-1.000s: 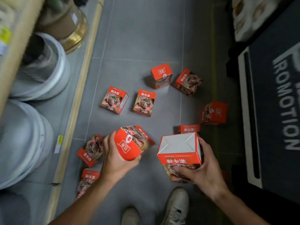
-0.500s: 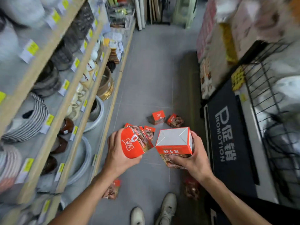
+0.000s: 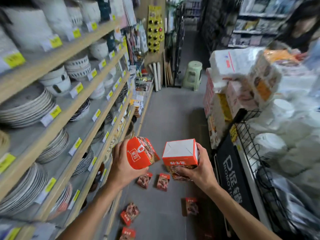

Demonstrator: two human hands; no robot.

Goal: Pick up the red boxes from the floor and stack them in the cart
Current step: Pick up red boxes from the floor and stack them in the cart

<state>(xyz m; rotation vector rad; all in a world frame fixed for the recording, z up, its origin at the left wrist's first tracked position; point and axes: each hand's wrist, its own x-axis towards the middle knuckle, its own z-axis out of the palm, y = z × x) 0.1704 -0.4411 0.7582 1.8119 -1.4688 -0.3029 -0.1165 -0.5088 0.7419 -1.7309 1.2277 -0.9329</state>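
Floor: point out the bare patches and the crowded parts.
Bare grey floor runs up the aisle between the shelves and the wire cart, toward the green stool. Crowded below both hands: red boxes lie scattered there.

2 red boxes held (image 3: 142, 153), 5 on floor (image 3: 162, 181); 1 stool (image 3: 193, 75).

Wooden shelves (image 3: 90, 118) wall the aisle's left, a wire cart (image 3: 256, 153) its right; red boxes (image 3: 162, 181) litter the grey floor (image 3: 169, 108) between.
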